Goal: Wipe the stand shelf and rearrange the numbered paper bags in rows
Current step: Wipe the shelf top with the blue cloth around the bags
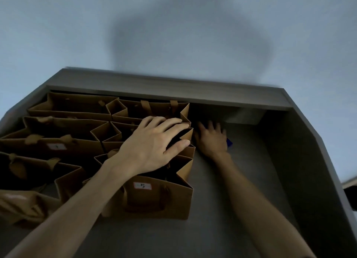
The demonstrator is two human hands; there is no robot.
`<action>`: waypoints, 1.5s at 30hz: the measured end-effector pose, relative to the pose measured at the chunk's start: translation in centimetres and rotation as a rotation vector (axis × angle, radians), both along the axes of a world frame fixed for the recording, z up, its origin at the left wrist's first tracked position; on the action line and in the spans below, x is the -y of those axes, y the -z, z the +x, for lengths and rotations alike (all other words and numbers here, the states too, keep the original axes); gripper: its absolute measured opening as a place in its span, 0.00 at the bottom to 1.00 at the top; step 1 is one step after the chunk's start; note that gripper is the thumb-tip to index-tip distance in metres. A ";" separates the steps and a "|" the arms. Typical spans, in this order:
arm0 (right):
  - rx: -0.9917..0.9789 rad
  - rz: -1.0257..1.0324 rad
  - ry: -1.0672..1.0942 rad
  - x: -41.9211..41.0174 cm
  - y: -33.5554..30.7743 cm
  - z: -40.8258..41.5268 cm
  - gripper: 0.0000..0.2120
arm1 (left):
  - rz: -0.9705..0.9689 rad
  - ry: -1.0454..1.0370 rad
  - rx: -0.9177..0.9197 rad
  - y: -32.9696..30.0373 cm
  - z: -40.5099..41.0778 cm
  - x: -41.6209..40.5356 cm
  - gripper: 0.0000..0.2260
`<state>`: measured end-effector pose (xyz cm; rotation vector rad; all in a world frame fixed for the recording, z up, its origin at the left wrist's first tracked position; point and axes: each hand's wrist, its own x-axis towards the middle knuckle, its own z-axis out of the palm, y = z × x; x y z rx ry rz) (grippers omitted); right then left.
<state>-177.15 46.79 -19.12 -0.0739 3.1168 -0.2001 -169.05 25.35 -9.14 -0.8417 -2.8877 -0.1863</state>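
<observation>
Single view only: head-worn wide-angle camera, looking forward and down into stand shelf (222,180) from close range. Lens sits above and in front of shelf opening; both forearms enter from bottom edge. Left hand (152,141) centre frame, right hand (211,139) just beyond it, deeper in shelf. Paper bags (77,138) fill left half. Upper half of frame taken by pale wall (58,25) behind shelf. Edges bowed by wide lens. No second view to share.
</observation>
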 end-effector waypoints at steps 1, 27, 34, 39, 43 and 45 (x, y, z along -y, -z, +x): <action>-0.011 -0.004 -0.001 -0.4 0.0 -0.5 0.25 | 0.003 0.002 0.005 0.0 0.0 0.0 0.28; -0.112 -0.116 0.094 -6.6 1.4 20.4 0.24 | -0.018 0.022 0.009 0.2 -0.8 -0.3 0.29; -0.130 -0.208 -0.135 -2.7 1.1 29.7 0.21 | -0.014 0.023 -0.010 0.5 -0.8 -0.3 0.27; -0.148 -0.194 -0.331 1.2 1.1 31.8 0.19 | -0.014 0.019 -0.005 0.4 -0.8 -0.3 0.25; -0.147 -0.219 -0.476 5.2 1.1 31.2 0.19 | -0.005 0.014 0.016 0.4 -0.6 -0.4 0.25; -0.150 -0.241 -0.548 7.5 1.2 30.7 0.20 | -0.002 0.018 0.023 0.4 -0.4 -0.4 0.25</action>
